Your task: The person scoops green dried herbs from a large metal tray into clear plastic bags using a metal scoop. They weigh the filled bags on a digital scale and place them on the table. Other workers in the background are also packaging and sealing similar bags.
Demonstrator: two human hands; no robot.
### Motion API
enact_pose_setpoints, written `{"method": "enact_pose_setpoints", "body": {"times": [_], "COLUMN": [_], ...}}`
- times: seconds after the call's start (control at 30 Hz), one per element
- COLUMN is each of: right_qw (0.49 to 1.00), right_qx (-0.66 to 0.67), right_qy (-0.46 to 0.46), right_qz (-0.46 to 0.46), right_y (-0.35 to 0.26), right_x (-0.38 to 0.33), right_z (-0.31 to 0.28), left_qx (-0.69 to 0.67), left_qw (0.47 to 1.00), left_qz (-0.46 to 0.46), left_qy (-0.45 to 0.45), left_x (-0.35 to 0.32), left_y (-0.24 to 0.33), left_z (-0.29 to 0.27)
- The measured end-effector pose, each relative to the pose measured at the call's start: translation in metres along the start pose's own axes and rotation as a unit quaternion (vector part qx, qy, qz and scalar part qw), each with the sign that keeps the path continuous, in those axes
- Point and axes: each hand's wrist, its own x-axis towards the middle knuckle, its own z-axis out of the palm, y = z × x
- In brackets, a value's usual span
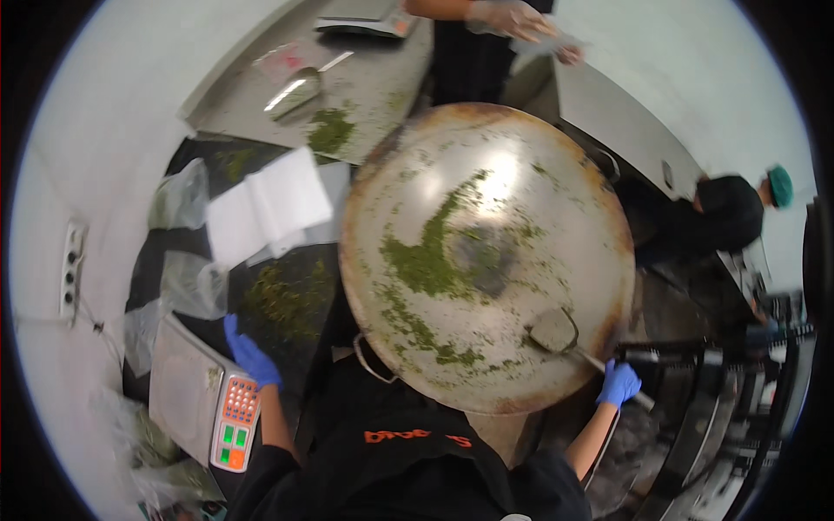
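Observation:
A very large round metal wok [486, 365] with a browned rim stands in front of me. Chopped green herbs [426, 265] lie scattered over its inside, thickest left of the middle. My right hand [618, 385], in a blue glove, is closed around the long handle of a wok ladle [552, 332]. The ladle's head rests inside the wok, at the lower right. My left hand [252, 356], also blue-gloved, has its fingers stretched out and holds nothing. It hovers by the upper corner of a digital scale [187, 378] with orange keys and green displays.
Left of the wok are white sheets [269, 208], clear plastic bags [193, 285] and spilled herb bits [282, 295]. A metal scoop [295, 94] and second scale [365, 19] sit farther back. One gloved person [512, 19] stands beyond the wok; another [704, 217] is at right.

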Motion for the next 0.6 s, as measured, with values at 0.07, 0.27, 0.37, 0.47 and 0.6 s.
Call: {"method": "enact_pose_setpoints", "body": {"times": [0.07,0.27,0.37,0.47,0.6], "right_qw": [0.999,0.982,0.96,0.932,0.923], "right_qx": [-0.033,-0.101,-0.111,-0.033,0.073], "right_qy": [0.02,-0.034,-0.141,-0.205,-0.229], "right_qz": [-0.022,-0.155,-0.213,-0.298,-0.299], "right_y": [0.013,0.028,-0.007,-0.089,-0.158], "right_x": [0.021,0.055,0.052,0.008,-0.021], "right_z": [-0.025,-0.082,-0.069,-0.043,-0.041], "left_qx": [-0.06,0.011,0.041,0.025,0.021], "left_qw": [0.997,0.998,0.995,0.994,0.99], "left_qz": [-0.041,0.003,0.038,0.051,0.074], "left_qy": [0.004,-0.068,-0.078,-0.092,-0.12], "left_x": [-0.006,-0.01,-0.01,-0.008,-0.006], "left_y": [0.009,0.015,0.016,0.029,0.037], "left_z": [-0.002,-0.006,0.0,0.018,0.026]}}
